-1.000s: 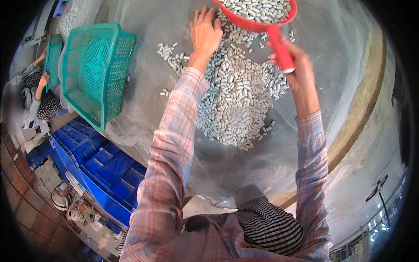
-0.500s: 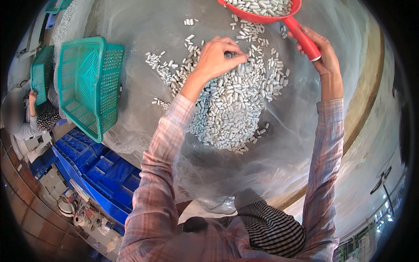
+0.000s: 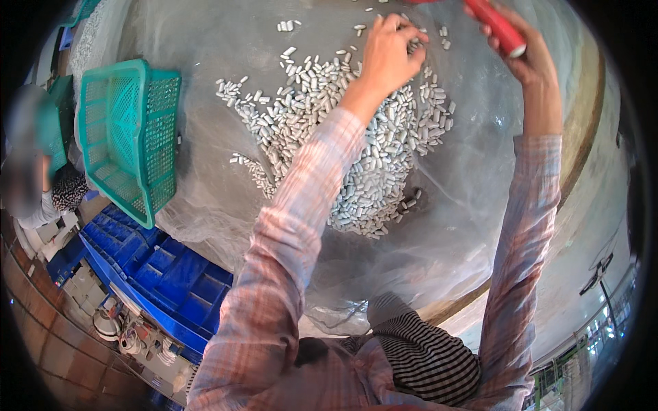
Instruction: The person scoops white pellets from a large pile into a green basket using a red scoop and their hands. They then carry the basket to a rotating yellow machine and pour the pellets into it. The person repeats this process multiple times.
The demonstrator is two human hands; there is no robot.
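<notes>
My left hand (image 3: 394,56) is over the far part of a spread heap of small grey-white capsule-shaped pieces (image 3: 375,175). Its fingers are curled in toward the thumb; whether pieces are in its grasp is hard to make out. At the upper right, my right hand (image 3: 528,51) is wrapped round the red handle of a scoop (image 3: 499,27). Only that handle and a sliver of the red rim show, since the scoop's bowl lies beyond the upper edge. The heap rests on a clear plastic sheet (image 3: 452,226).
A green slotted basket (image 3: 144,147) stands left of the heap, with blue trays (image 3: 154,274) nearer me. Another person (image 3: 41,157) works at the far left beside a second green basket. A pale raised edge (image 3: 589,130) curves along the right.
Both hands have moved away from me and to the right. The scoop, seen holding pieces before, has mostly passed out of view at the top.
</notes>
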